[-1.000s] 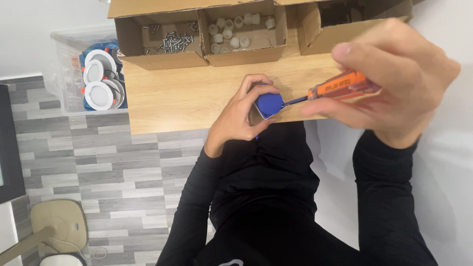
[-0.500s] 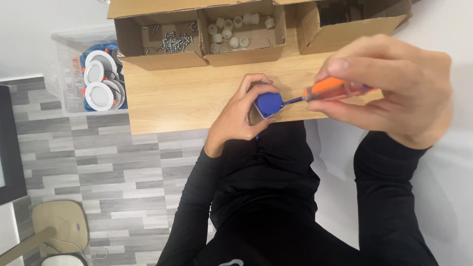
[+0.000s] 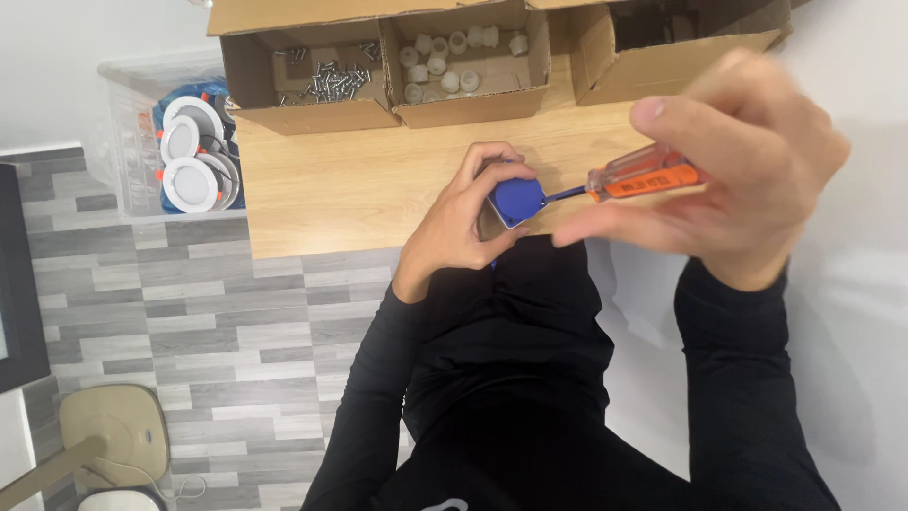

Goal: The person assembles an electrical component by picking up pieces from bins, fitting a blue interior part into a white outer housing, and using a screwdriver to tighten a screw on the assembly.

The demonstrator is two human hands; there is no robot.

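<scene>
Since 1 s ago the right hand (image 3: 747, 185) has barely shifted, grip clamped on the orange-handled screwdriver (image 3: 643, 180), tip still at the blue part (image 3: 517, 201) pinched in the left hand (image 3: 468, 213) over the counter (image 3: 350, 189), so driving looks ongoing.

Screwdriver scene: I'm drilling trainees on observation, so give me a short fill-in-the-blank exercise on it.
1. The right hand holds a screwdriver with an ___ handle.
2. The left hand grips a small ___ part.
3. The left cardboard box holds ___.

Missing words: orange; blue; screws
</scene>
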